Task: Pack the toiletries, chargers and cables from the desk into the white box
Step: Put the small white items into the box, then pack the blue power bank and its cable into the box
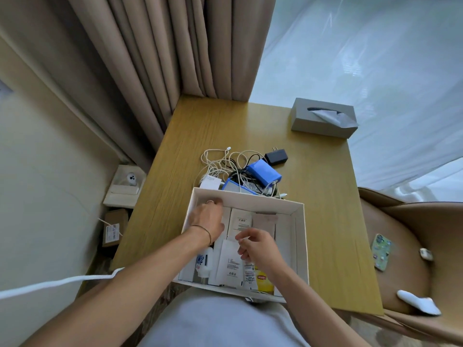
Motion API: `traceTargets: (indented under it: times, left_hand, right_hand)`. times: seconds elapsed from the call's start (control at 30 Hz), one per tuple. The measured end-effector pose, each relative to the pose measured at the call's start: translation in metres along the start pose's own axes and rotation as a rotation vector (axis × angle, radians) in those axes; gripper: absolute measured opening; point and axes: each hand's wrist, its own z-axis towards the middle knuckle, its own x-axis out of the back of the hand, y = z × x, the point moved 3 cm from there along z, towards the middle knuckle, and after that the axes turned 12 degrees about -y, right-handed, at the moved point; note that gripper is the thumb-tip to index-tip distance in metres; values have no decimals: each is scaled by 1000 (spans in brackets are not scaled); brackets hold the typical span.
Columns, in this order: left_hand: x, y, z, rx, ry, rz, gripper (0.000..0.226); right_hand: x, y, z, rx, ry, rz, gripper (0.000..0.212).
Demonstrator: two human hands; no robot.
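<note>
The white box (pixel 299 236) sat open at the near edge of the wooden desk (pixel 325 221), its low walls upright and its floor lined with flat white sachets (pixel 229 264), a white bottle with a blue print (pixel 204 262) and a yellow tea packet (pixel 264 280). Inside the box's far-left corner, the left hand (pixel 208 219) reached in with its fingers curled downward; whether they held anything could not be told. Over the box's middle, the right hand (pixel 258 246) pinched the top of a sachet between thumb and fingertips. Just beyond the box's far wall lay a tangle of white cables (pixel 220 162), 2 blue chargers (pixel 263 171) and a black plug adapter (pixel 276 156). Bare desk stretched to the right of the box and behind the tangle, as far as a grey tissue box (pixel 323 118) at the far corner.
</note>
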Motion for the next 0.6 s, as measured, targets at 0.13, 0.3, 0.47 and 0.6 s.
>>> traceTargets:
  times: [0.13,0.3,0.47,0.6]
  left_hand:
    - [1,3,0,-39,9,103,42]
    - [8,5,-16,-112,65,105,29]
    - [38,5,-41,-395,285,38,17]
    - [79,-4,-30,-464,437,-76,5]
  right_hand:
    - [3,-6,-4,22,-2,2,19]
    - [8,-34,-3,108,31,-20,17]
    - [27,-75,3,236,95,-44,17]
    - [49,-102,15,277,185,-54,17]
